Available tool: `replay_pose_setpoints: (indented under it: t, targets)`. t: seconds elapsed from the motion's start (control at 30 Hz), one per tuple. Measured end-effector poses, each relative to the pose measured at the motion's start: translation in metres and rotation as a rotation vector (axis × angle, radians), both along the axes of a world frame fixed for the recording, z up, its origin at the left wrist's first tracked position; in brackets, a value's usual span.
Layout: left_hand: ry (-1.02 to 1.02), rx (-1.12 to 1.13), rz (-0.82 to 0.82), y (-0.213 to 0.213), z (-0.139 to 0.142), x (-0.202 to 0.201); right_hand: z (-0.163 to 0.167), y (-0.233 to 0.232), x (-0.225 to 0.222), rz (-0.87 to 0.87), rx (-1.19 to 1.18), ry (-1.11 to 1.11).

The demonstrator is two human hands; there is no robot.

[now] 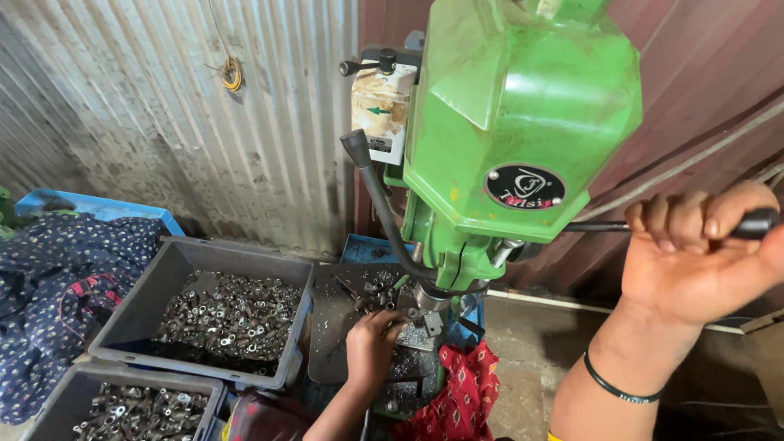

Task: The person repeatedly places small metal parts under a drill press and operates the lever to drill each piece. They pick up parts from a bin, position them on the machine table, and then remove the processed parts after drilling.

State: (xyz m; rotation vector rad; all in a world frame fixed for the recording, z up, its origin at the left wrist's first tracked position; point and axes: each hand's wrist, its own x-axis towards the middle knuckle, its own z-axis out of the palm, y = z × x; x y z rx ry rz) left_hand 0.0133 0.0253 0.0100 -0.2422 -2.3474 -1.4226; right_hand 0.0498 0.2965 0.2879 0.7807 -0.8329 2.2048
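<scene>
Centrally, in the upper half of the frame, a green drill press (523, 131) is seen from above, its head filling the space against a corrugated metal wall (163, 122). At the right edge, the right hand (702, 249) is closed around the black grip of a feed lever (755, 222), fingers curled over it; a thin black band (616, 388) is worn on that wrist. Lower, at the centre of the frame, the left hand (374, 339) is placed on the machine table (335, 327) just beneath the spindle, its fingers drawn together at a small metal part (402, 320); whether the part is actually pinched cannot be told, since the fingertips are partly hidden. More loose metal pieces are scattered on the table just behind that hand. To the left of the table, a grey bin (131, 314) heaped with small metal fittings is set, and a second grey bin (73, 392) of similar pieces is seen at the lower left corner. A dark patterned cloth (49, 286) is draped at the far left, and a red patterned cloth (465, 392) hangs below the table.
</scene>
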Motion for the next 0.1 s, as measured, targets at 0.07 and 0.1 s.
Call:
replay_pose_setpoints:
  t: [0.07, 0.1]
  targets:
    - [-0.015, -0.037, 0.012, 0.001, 0.007, -0.003, -0.028, 0.021, 0.008, -0.231, 0.3, 0.005]
    - [0.009, -0.052, 0.012, -0.001, 0.011, -0.005, -0.045, 0.03, 0.011, -0.258, 0.306, 0.017]
